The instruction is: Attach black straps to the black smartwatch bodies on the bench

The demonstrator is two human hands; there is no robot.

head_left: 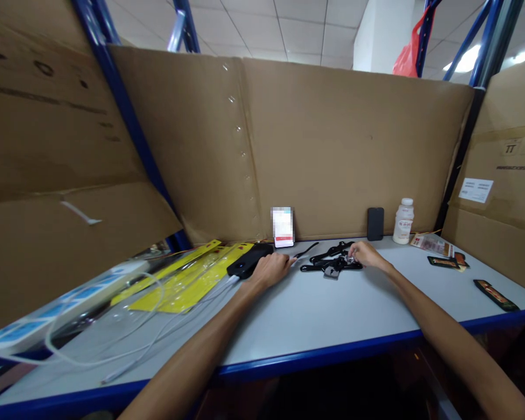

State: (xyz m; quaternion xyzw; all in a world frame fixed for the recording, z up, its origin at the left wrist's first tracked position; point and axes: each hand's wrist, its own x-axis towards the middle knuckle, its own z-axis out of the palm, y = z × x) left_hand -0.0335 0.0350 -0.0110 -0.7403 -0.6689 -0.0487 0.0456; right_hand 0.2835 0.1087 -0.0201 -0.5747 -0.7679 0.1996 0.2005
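Brown cardboard walls rise behind and beside [332,146] a pale worktop [310,315]; above it, a tiled ceiling [297,29].

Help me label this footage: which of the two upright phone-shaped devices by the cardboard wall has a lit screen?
The phone nearer the left hand: it glows white with a red band. The black device beside the white-capped bottle is dark.

Along the left edge of the desk [315,321] runs a power strip [65,306]; right of it lie packets [170,294], a gadget [247,262] at their right end, cables [161,333] before them; left of the back edge's middle stands a phone [283,227], before a cardboard sheet [315,146]; farther right along that edge, another phone [375,224], then a bottle [403,224]; before and between the phones, a pile of parts [331,270]; wrappers [495,295] near the right edge, one by the front right corner
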